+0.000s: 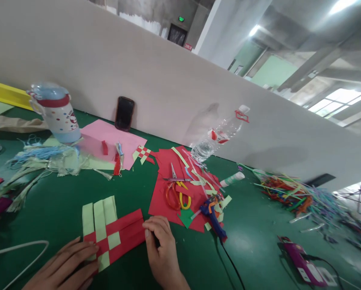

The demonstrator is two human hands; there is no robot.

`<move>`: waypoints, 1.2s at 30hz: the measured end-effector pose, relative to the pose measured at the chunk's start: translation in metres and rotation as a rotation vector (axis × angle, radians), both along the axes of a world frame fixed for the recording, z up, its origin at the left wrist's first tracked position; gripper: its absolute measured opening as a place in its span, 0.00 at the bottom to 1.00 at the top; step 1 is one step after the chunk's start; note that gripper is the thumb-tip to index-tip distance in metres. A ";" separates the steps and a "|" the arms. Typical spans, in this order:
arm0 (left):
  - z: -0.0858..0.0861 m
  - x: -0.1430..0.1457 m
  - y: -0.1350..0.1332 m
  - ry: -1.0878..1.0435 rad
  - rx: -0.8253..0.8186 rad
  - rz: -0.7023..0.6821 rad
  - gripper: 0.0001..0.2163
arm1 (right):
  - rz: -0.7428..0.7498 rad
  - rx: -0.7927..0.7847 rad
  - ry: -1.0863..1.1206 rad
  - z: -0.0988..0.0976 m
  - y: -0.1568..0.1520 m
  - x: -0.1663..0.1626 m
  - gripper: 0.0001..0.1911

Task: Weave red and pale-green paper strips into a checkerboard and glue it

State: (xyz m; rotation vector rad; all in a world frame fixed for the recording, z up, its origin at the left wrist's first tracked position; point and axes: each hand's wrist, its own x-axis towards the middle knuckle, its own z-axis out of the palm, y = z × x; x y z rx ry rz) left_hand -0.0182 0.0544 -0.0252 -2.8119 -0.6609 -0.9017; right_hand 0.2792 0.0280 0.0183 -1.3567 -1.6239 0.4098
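Observation:
A woven mat of red and pale green paper strips (114,235) lies on the green table near the front edge. My left hand (67,266) lies flat on its lower left corner, fingers stretched out and pressing it down. My right hand (160,245) is curled at the mat's right end, thumb and fingers pinched on the ends of the red strips.
Red paper sheets (165,161) carry scissors (176,189), green strips and a blue glue gun (212,215) with a black cord. A clear water bottle (218,137), a glue stick (232,178), a phone (124,112) leaning on the white partition, a patterned flask (58,112), pink paper (108,135), tassels and a pile of coloured strips (289,189) surround them.

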 end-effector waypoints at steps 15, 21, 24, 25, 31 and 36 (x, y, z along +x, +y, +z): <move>0.017 0.027 -0.016 -0.158 -0.203 0.118 0.11 | 0.054 -0.056 -0.349 0.010 0.009 0.004 0.17; 0.026 0.037 0.009 0.061 -0.101 0.157 0.21 | 0.130 -0.161 -0.595 0.008 0.047 -0.005 0.17; 0.026 0.038 0.019 0.153 -0.152 0.111 0.22 | 0.151 -0.235 -0.660 0.008 0.055 -0.010 0.17; 0.025 0.039 0.020 0.159 -0.169 0.101 0.21 | 0.158 -0.256 -0.672 0.009 0.056 -0.011 0.17; 0.006 0.045 0.016 0.036 -0.093 0.179 0.17 | 0.190 -0.326 -0.674 0.015 0.058 -0.012 0.12; 0.013 0.043 0.017 0.133 -0.068 0.123 0.18 | 0.207 -0.371 -0.670 0.021 0.060 -0.014 0.08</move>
